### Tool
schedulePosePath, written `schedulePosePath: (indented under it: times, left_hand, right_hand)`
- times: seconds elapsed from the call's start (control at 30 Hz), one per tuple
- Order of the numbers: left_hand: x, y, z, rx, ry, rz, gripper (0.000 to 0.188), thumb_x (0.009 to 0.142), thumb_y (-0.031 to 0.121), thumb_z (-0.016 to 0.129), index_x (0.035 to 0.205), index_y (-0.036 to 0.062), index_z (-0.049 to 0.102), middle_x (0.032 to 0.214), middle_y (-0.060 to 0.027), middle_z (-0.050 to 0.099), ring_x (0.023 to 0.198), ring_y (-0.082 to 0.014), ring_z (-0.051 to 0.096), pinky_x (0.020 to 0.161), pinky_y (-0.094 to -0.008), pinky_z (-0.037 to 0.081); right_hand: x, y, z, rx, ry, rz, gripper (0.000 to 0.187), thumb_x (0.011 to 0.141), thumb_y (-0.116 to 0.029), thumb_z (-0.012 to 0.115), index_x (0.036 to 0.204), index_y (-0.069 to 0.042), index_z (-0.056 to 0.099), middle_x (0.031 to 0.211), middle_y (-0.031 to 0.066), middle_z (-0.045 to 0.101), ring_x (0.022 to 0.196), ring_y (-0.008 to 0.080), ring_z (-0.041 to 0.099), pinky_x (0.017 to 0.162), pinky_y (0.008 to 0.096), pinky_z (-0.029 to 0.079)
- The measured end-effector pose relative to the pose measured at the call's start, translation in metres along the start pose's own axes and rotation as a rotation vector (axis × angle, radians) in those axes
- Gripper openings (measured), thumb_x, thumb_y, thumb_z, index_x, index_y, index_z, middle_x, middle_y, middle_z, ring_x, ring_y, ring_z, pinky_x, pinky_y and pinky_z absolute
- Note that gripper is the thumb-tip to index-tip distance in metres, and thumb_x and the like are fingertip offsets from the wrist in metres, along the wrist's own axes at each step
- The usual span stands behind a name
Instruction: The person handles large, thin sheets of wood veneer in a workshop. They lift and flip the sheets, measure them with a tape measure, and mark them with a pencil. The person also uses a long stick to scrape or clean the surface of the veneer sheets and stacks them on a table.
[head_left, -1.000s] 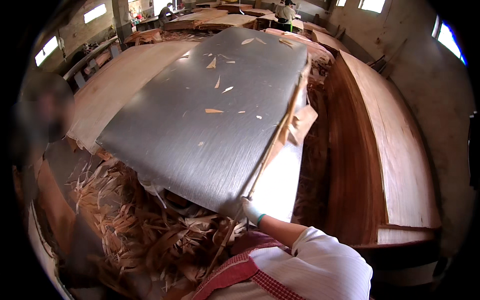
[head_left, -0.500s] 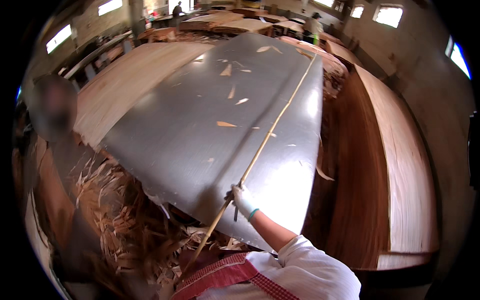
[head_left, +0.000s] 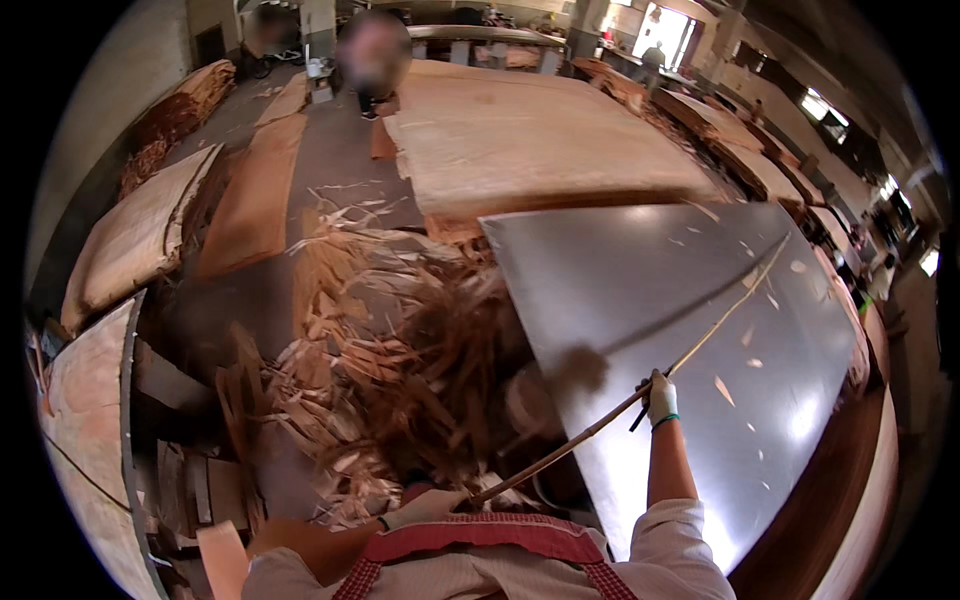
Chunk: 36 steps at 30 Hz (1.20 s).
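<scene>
A long, thin bamboo pole (head_left: 585, 437) slants from my waist up over a grey metal-topped table (head_left: 650, 280). My right hand (head_left: 661, 400), in a white glove with a green cuff, is closed around the pole partway along. A short dark strip (head_left: 638, 418) sticks out below that hand; its kind is unclear. At the pole's near end is my left hand (head_left: 425, 508), also gloved and closed on the pole, its fingers partly hidden. Thin wood veneer scraps (head_left: 724, 390) lie scattered on the metal surface.
A heap of veneer strips (head_left: 400, 340) covers the floor left of the table. Behind it stands a broad stack of veneer sheets (head_left: 540, 130). More sheets (head_left: 140, 235) lie at the left. One person (head_left: 372, 70) stands beyond the heap, another (head_left: 653, 58) by the bright doorway.
My view has swung left, bringing the scrap heap and left-side stacks in. My left hand now shows at the pole's near end. My right hand still grips the pole.
</scene>
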<state>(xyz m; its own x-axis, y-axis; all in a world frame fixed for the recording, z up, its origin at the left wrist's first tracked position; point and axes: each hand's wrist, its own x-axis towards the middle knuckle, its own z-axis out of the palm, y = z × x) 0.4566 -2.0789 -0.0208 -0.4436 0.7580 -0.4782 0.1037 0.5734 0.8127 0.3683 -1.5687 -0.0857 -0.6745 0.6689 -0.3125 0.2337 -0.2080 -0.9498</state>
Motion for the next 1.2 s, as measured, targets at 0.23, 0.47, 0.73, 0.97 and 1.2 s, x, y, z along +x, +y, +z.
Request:
schedulePosePath:
  times: [0.23, 0.47, 0.73, 0.97, 1.2]
  left_hand:
    - [-0.116, -0.124, -0.177, 0.247, 0.351, -0.242, 0.043, 0.088, 0.026, 0.055, 0.129, 0.0151, 0.049, 0.1, -0.018, 0.064, 0.093, -0.0337, 0.063, 0.077, -0.0417, 0.049]
    - [-0.093, -0.191, -0.28, 0.321, 0.317, -0.374, 0.031, 0.089, 0.025, 0.054, 0.119, 0.0159, 0.056, 0.091, -0.014, 0.065, 0.085, -0.0283, 0.065, 0.07, -0.0371, 0.05]
    - [0.05, -0.191, -0.477, 0.184, 0.645, -0.16, 0.035, 0.09, 0.043, 0.055, 0.109, 0.0141, 0.062, 0.08, -0.0131, 0.065, 0.073, -0.0322, 0.064, 0.061, -0.0411, 0.048]
    - [0.109, -0.175, -0.663, 0.26, 0.718, -0.231, 0.032, 0.09, 0.042, 0.054, 0.098, 0.0115, 0.061, 0.077, -0.0167, 0.063, 0.073, -0.0356, 0.063, 0.062, -0.0442, 0.048]
    - [0.137, -0.234, -0.809, 0.222, 0.751, -0.234, 0.035, 0.09, 0.044, 0.053, 0.098, 0.0114, 0.061, 0.077, -0.0158, 0.064, 0.074, -0.0359, 0.063, 0.063, -0.0452, 0.048]
  right_hand:
    - [-0.031, 0.017, 0.29, 0.003, -0.229, 0.112, 0.029, 0.094, -0.03, 0.05, 0.082, -0.005, 0.057, 0.066, 0.0111, 0.063, 0.05, 0.0176, 0.055, 0.041, 0.0284, 0.041]
    - [-0.003, 0.013, 0.409, -0.111, -0.154, -0.022, 0.028, 0.092, -0.027, 0.051, 0.086, -0.002, 0.063, 0.074, 0.01, 0.065, 0.062, 0.0196, 0.062, 0.048, 0.029, 0.047]
    - [0.01, -0.21, 0.573, -0.128, -0.491, -0.253, 0.025, 0.097, -0.021, 0.051, 0.092, 0.001, 0.061, 0.065, 0.0022, 0.057, 0.053, 0.0082, 0.048, 0.047, 0.0226, 0.036]
    - [0.006, -0.315, 0.714, 0.815, -1.305, -0.615, 0.019, 0.095, -0.021, 0.051, 0.086, -0.005, 0.056, 0.071, 0.0134, 0.059, 0.053, 0.022, 0.056, 0.041, 0.0338, 0.041]
    - [0.008, -0.416, 0.886, 0.863, -1.983, -0.927, 0.019, 0.095, -0.025, 0.053, 0.105, -0.01, 0.059, 0.068, 0.0036, 0.051, 0.044, 0.0132, 0.047, 0.037, 0.0252, 0.032]
